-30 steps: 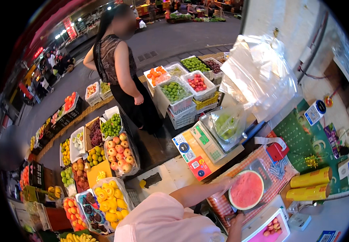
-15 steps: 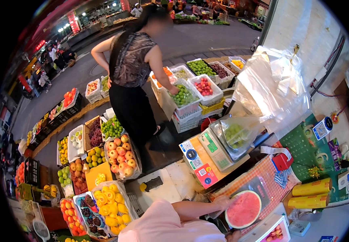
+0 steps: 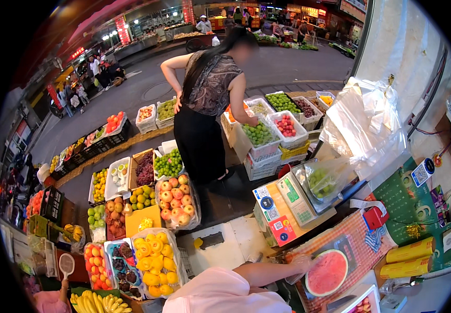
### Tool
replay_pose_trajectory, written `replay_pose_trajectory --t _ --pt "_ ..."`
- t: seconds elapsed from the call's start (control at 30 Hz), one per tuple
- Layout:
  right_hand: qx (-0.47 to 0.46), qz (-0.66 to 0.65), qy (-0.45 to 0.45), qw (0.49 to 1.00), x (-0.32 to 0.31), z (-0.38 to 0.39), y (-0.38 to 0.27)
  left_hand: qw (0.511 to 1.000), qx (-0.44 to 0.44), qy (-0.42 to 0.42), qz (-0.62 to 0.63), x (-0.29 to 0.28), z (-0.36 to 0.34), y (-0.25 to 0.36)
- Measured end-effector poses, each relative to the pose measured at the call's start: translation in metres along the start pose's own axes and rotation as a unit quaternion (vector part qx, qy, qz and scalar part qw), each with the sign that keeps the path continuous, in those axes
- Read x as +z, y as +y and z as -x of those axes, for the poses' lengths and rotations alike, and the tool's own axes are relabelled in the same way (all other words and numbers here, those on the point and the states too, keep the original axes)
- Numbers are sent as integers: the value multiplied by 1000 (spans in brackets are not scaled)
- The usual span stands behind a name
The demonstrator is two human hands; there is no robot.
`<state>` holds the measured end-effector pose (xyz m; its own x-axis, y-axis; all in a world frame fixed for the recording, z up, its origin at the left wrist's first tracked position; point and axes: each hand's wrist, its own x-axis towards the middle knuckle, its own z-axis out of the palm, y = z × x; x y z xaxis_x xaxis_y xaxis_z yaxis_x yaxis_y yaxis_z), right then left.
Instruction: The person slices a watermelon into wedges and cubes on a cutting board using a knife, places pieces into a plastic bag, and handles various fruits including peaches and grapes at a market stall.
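Down at the lower edge, a pink-sleeved right arm reaching across to the cut watermelon half (image 3: 326, 272), red face up, wrapped in clear film, lying on the red checked cloth (image 3: 358, 240) of the table. Right hand (image 3: 299, 262) at the melon's left rim, touching the film there; fingers blurred behind the plastic, so cannot tell whether spread or closed. Left hand out of sight.

Just behind the melon, a weighing scale (image 3: 301, 195) with a green keypad, and on its pan a clear bag of green grapes (image 3: 323, 180). Beside the scale, a red payment card stand (image 3: 283, 229). To the right, a bundle of clear plastic bags (image 3: 366, 122) hanging against the wall, and two yellow rolls (image 3: 408, 258) lying near the table's right edge. At the very bottom, a small tray of cut fruit (image 3: 363, 305), partly cropped.

Beyond the table, a customer in a dark patterned top and black skirt (image 3: 204, 125), bent over a white crate of green grapes (image 3: 259, 135), one hand in it, the other on the hip. On the ground to the left, boxes of peaches (image 3: 176, 201), oranges (image 3: 155, 263) and bananas (image 3: 92, 302).
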<state>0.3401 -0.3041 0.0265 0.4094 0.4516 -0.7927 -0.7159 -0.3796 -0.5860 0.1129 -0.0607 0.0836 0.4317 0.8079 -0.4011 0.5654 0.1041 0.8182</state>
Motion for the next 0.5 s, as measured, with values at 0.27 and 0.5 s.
replay_pose_trajectory --t 0.27,0.5 --pt "-37 -16 -10 999 70 25 -6 998 -19 -34 52 -37 11 -2" --pt "-99 -31 57 993 160 65 -15 980 94 -100 144 -63 -24 -75"
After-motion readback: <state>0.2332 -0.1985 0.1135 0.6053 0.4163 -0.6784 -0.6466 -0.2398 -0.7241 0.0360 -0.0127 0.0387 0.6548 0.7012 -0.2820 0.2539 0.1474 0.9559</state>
